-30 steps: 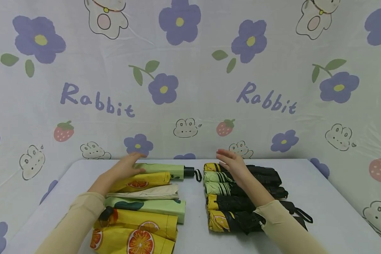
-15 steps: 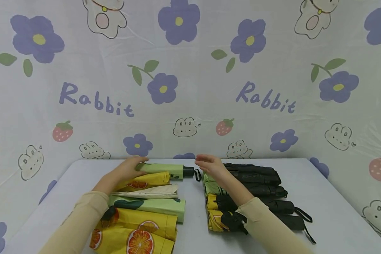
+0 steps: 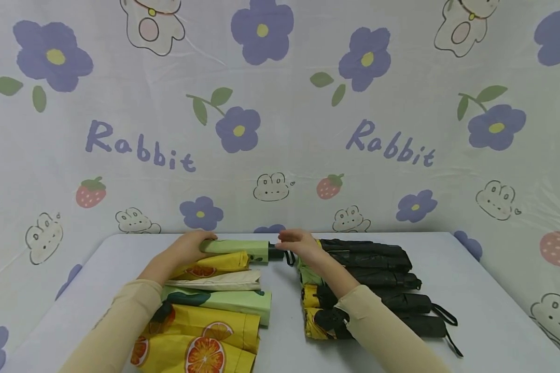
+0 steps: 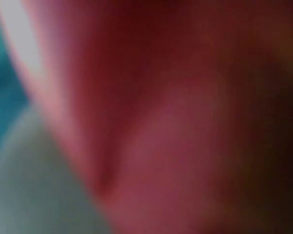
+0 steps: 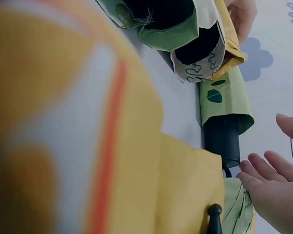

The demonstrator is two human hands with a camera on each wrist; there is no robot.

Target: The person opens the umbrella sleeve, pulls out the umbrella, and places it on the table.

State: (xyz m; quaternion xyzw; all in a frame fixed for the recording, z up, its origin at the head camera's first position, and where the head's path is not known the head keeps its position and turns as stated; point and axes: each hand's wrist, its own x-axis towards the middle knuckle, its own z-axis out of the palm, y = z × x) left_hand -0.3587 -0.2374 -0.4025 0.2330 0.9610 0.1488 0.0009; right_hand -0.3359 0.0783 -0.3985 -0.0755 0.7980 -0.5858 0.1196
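Note:
A light green umbrella sleeve (image 3: 240, 248) lies across the back left of the table, with a black umbrella handle (image 3: 275, 252) sticking out of its right end. My left hand (image 3: 182, 252) grips the sleeve's left end between thumb and fingers; in the left wrist view only blurred skin (image 4: 161, 136) shows. Close to the handle, my right hand (image 3: 303, 248) has its fingers extended. In the right wrist view its fingertips (image 5: 251, 165) are beside the handle (image 5: 222, 141); whether they touch it cannot be told. A black strap loop (image 3: 289, 257) hangs from the handle.
Several sleeves lie in front of it: orange-print yellow (image 3: 214, 267), cream (image 3: 224, 281), green (image 3: 242, 305) and larger yellow (image 3: 224, 336). On the right, several folded black umbrellas (image 3: 401, 280) lie side by side, partly under my right forearm. A patterned cloth (image 3: 289, 129) hangs behind the table.
My right hand has moved left and slightly down, from above the black umbrellas to beside the handle. My left hand has settled onto the green sleeve's end.

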